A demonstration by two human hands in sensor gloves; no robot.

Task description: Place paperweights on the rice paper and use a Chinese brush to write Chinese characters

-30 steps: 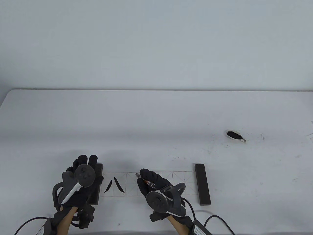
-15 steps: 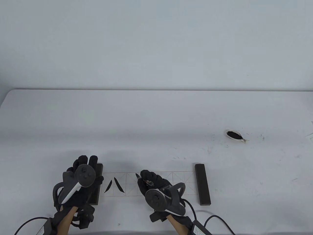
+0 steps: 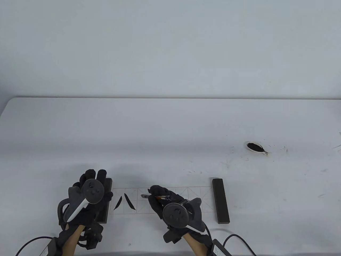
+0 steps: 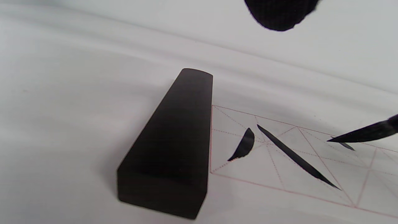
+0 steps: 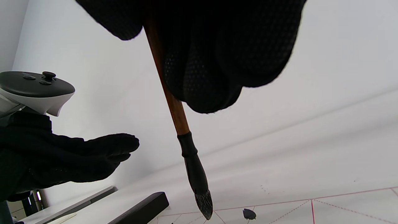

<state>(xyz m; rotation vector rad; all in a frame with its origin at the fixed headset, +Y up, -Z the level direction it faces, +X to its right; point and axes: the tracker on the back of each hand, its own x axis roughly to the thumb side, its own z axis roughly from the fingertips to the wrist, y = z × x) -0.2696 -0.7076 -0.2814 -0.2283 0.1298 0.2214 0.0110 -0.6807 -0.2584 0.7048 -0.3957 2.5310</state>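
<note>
A strip of rice paper [image 3: 197, 202] with a red grid lies near the table's front edge, a dark paperweight on each end: left [image 3: 108, 186], right [image 3: 220, 200]. My left hand [image 3: 93, 177] hovers over the left paperweight [image 4: 174, 140] with its fingers stretched out; a gap under them shows in the right wrist view. My right hand [image 3: 159, 197] grips the brush [image 3: 161, 197], which leans left. Its inked tip [image 5: 203, 202] sits just above the second cell, beside a small fresh mark [image 5: 248, 214]. Two black strokes [image 4: 289, 155] fill the first cell.
A small white ink dish [image 3: 254, 147] stands at the far right, with ink specks scattered on the table around it. Glove cables trail off the front edge behind both wrists.
My right hand turned and tipped the brush further left; its tip dropped from the second cell's top edge into the cell, where a small mark now shows. The left hand stayed still.
</note>
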